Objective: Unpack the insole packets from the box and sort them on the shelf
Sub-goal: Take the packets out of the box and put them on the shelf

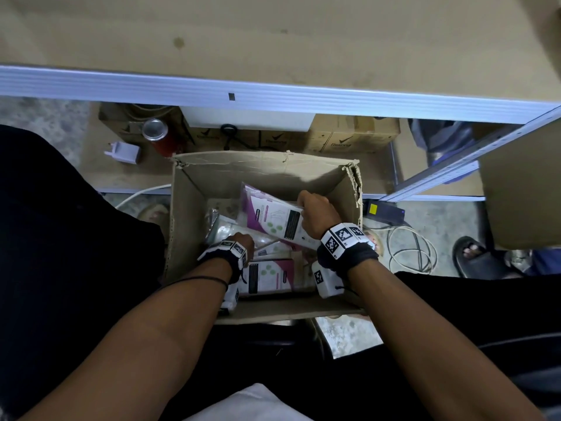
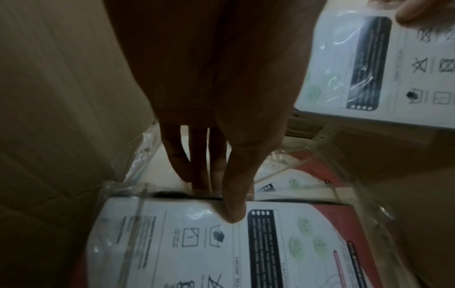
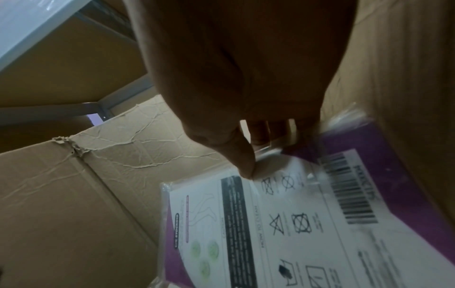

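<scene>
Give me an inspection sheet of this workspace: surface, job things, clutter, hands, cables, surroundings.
Surface: bare shelf board, no packets on it.
Job's things: open box on the floor, several packets inside; purple packet tilted up; red packet lower down.
Clutter: can, white plug, small boxes on the low shelf.
Hands: right hand pinches the purple packet; left hand pinches the red packet's top edge.
Cables: coiled cable on the floor.
Surroundings: sandalled foot at right.

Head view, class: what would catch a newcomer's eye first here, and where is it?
Both hands are down in the open cardboard box at the centre. The right hand pinches a purple insole packet tilted above the rest; the left hand grips another packet by its edge. Above runs the bare shelf.
</scene>
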The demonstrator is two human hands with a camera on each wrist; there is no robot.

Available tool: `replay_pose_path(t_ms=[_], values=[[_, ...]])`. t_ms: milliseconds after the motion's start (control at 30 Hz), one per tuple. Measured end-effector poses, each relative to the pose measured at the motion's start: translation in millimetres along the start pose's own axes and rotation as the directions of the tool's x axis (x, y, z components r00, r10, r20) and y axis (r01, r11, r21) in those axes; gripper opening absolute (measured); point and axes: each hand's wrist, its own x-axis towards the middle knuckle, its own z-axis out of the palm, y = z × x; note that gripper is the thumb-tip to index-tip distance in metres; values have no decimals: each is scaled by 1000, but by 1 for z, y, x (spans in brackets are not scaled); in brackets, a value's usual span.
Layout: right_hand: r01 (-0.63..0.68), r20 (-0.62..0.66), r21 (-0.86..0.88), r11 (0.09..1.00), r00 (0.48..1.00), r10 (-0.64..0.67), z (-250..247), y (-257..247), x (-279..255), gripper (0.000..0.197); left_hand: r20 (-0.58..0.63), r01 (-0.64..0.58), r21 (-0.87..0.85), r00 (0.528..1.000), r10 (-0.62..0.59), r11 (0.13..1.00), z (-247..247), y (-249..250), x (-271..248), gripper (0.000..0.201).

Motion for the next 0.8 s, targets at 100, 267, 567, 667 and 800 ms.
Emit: replay_pose_path(t_ms=[100, 267, 567, 667, 800], values=[[20, -1, -17, 1000, 1000, -20, 0, -4, 1, 20, -35, 1, 6, 999, -1, 1000, -6, 2, -5, 36], [72, -74, -139, 988, 994, -83, -6, -22, -1, 27, -32, -73, -57, 997, 72, 996, -32, 11, -21, 35], [154, -237, -289, 945, 945, -226, -42, -47, -18, 34, -108, -201, 99, 971, 212, 974, -92, 39, -76, 21], [156, -279, -283, 946, 931, -237, -58, -56, -32, 34, -187, -256, 82, 945, 268, 963, -112, 41, -108, 19], [169, -300, -300, 939, 918, -260, -94, -67, -59, 36, -308, -338, 9, 894, 324, 941, -143, 43, -154, 16]])
